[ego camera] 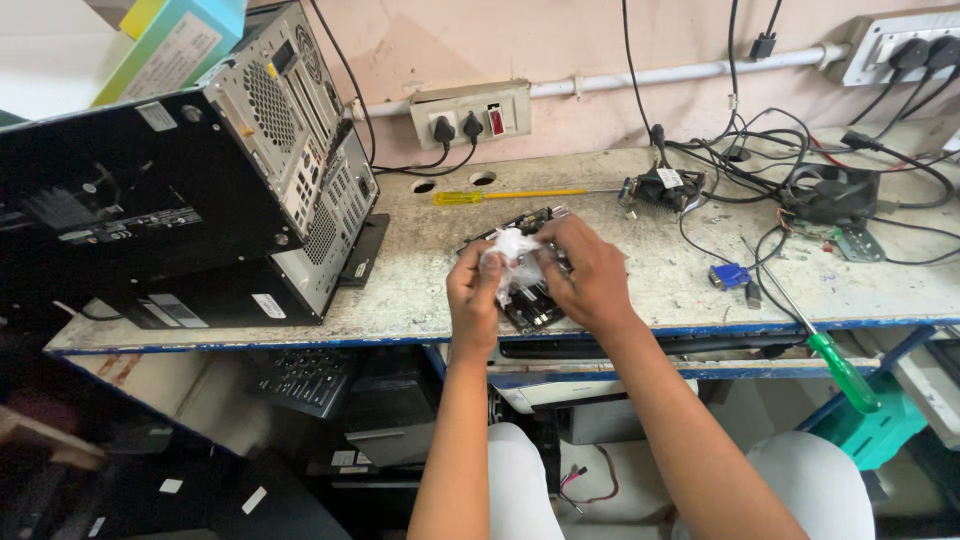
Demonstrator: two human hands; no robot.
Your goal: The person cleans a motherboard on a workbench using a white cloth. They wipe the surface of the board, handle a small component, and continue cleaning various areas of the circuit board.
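Gripping a white cloth point(515, 250) between left hand point(472, 297) and right hand point(592, 275), with a circuit board point(527, 300) directly beneath them.

A green, yellow and white cardboard box point(170, 45) is sitting on top of the computer towers at the upper left. White rectangular stickers point(268, 305) are showing on the towers' dark panels, and a small white label point(668, 177) is lying on the fan unit near the cables.

A crumpled white cloth point(515, 255) lies soft against the circuit board point(530, 300), on a rough, stained worktop point(420, 270) beside a matt perforated-metal computer case point(300, 150).
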